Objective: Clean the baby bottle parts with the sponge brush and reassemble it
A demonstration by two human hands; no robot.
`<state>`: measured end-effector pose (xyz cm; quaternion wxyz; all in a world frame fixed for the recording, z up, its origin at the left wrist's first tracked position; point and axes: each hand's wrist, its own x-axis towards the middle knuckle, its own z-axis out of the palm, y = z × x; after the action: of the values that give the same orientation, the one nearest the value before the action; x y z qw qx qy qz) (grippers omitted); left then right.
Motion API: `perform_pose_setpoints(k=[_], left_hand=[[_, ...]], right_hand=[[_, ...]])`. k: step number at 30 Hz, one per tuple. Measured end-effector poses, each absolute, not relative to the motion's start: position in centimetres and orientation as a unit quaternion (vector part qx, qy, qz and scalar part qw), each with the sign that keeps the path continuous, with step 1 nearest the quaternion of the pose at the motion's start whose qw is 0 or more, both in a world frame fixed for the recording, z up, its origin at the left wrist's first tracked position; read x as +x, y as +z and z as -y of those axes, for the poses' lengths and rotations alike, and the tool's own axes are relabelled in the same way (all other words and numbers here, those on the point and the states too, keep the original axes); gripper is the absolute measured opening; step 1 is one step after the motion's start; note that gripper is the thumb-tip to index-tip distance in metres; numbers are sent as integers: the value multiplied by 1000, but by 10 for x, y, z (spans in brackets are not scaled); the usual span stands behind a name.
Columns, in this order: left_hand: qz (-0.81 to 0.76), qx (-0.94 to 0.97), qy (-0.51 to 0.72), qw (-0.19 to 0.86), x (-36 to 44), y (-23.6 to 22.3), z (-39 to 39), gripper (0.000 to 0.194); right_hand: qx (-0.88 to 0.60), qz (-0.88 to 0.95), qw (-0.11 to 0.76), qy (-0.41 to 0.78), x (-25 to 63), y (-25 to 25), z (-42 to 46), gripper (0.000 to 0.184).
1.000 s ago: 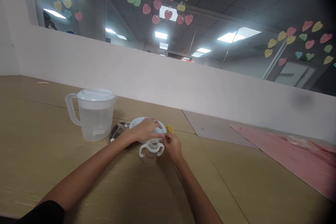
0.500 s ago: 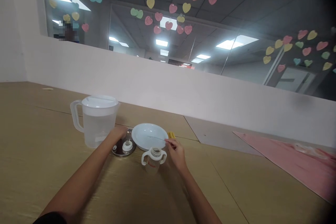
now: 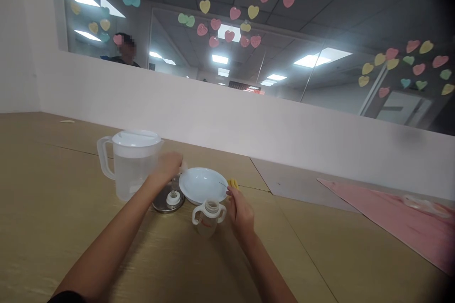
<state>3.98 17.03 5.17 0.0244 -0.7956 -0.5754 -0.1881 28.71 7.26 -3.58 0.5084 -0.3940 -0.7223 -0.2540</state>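
Note:
My left hand (image 3: 171, 164) is raised over the back of a round metal tray (image 3: 162, 207), its fingers closed on a small pale see-through piece (image 3: 184, 167), blurred by motion. On the tray sits a white bottle collar (image 3: 173, 199). Beside it is a shallow white bowl (image 3: 199, 184). My right hand (image 3: 241, 210) pinches a thin stick (image 3: 223, 184) whose tip points over the bowl's right side. In front of the bowl, near my right hand, an uncapped baby bottle (image 3: 208, 220) with two white handles stands upright.
A lidded clear plastic pitcher (image 3: 131, 165) stands left of the tray. Something small and yellow (image 3: 233, 183) lies behind my right hand. A pink cloth or mat (image 3: 398, 218) covers the table's right side. Behind the low white wall (image 3: 199, 109), a person (image 3: 125, 52) shows through the glass.
My left hand has lifted up and right from the tray with the pale piece. The thin stick in my right hand has drawn back towards the bowl's right rim.

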Motion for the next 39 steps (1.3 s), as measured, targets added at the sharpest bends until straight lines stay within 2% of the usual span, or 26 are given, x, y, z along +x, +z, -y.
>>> perform_pose_setpoints(k=[3, 6, 12, 16, 39], left_hand=[[524, -825, -211, 15, 49, 64, -160, 21], [444, -862, -241, -43, 62, 61, -157, 21], [370, -892, -237, -103, 82, 45, -156, 26], [367, -896, -224, -110, 86, 44, -154, 27], [370, -902, -209, -82, 86, 50, -147, 25]], right_hand=[[-328, 730, 485, -353, 286, -28, -59, 37], [-248, 764, 455, -385, 280, -16, -41, 37], [-95, 776, 451, -430, 261, -2, -23, 13], [-106, 779, 447, -426, 258, -3, -23, 8], [-110, 787, 457, -399, 254, -9, -23, 10]])
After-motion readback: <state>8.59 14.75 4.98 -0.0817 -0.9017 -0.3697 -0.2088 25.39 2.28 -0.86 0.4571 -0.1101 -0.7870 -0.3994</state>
